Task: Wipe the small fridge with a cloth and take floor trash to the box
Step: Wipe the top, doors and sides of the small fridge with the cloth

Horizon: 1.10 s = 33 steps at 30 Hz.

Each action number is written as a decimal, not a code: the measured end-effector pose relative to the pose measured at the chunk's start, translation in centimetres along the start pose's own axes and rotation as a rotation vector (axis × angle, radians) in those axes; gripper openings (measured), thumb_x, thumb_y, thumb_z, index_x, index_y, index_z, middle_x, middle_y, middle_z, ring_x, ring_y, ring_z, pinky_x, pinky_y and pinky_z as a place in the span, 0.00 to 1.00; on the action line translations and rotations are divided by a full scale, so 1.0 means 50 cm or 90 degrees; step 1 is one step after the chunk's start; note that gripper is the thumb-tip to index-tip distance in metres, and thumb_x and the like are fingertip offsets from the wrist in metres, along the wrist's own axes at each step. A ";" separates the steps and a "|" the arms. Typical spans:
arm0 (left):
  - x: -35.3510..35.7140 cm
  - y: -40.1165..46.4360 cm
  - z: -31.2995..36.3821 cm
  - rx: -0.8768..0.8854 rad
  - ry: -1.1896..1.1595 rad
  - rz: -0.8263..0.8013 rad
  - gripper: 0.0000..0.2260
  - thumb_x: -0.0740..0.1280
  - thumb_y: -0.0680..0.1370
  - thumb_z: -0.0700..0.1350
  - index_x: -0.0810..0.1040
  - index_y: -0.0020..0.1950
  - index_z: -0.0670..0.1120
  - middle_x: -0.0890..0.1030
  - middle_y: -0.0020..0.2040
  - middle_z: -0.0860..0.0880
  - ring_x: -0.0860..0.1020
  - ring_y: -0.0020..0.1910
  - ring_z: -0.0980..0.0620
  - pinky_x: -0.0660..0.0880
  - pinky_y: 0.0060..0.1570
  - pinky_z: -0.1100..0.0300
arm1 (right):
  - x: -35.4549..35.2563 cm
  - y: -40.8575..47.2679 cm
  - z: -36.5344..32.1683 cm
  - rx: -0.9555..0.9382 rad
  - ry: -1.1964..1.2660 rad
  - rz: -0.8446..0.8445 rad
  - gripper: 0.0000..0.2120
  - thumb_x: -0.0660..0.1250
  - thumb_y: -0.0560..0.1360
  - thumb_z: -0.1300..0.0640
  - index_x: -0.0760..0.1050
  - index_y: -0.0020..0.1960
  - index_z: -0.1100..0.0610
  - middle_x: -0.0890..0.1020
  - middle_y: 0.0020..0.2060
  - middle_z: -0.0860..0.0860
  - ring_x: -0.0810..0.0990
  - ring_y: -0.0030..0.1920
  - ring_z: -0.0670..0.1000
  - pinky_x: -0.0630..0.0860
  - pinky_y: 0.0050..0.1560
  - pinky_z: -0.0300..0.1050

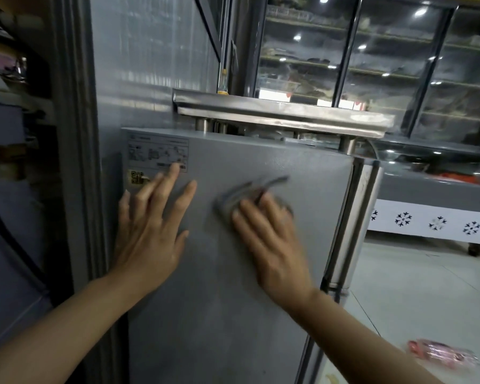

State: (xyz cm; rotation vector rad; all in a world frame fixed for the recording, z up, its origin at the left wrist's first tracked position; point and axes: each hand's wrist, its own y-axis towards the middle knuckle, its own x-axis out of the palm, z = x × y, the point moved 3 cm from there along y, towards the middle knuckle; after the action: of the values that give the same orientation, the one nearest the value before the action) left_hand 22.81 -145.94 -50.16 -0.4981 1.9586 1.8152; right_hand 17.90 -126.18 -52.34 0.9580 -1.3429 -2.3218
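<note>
Pressing flat, the right hand [272,239] pins a grey cloth [250,195] against the side panel of the small fridge [233,300]; its grip is fingers laid over the cloth, which pokes out blurred above the fingertips, likely mid-wipe. The left hand [150,225], fingers spread and holding nothing, rests on the same panel just below a label [157,153], seemingly to brace. Well apart, pink wrapper trash [441,354] lies on the floor [416,295] to the right.
</note>
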 end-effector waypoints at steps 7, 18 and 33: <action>-0.022 -0.021 -0.053 -0.016 0.043 -0.039 0.43 0.79 0.61 0.45 0.63 0.73 0.47 0.58 0.75 0.41 0.62 0.67 0.37 0.58 0.63 0.32 | -0.018 -0.001 -0.015 -0.119 -0.056 -0.124 0.20 0.49 0.80 0.60 0.67 0.70 0.58 0.69 0.70 0.54 0.61 0.72 0.60 0.61 0.71 0.56; -0.006 -0.046 -0.080 -0.060 -0.015 -0.060 0.45 0.77 0.64 0.43 0.56 0.75 0.49 0.55 0.77 0.43 0.57 0.72 0.41 0.65 0.64 0.38 | 0.053 0.044 -0.086 -0.115 -0.028 -0.080 0.21 0.55 0.79 0.57 0.65 0.72 0.58 0.65 0.72 0.55 0.58 0.74 0.60 0.59 0.72 0.58; -0.028 -0.081 -0.124 -0.046 -0.163 -0.076 0.37 0.74 0.68 0.36 0.62 0.73 0.43 0.56 0.76 0.51 0.63 0.72 0.50 0.64 0.65 0.60 | 0.065 0.112 -0.137 -0.225 -0.077 -0.176 0.24 0.53 0.77 0.57 0.63 0.73 0.57 0.65 0.72 0.53 0.58 0.73 0.60 0.60 0.72 0.59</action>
State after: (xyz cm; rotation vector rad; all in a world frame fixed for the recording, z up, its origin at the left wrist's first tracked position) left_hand 25.74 -152.48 -52.47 -0.3751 1.6634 1.7819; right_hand 19.70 -135.35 -51.22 0.9484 -0.8333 -2.7412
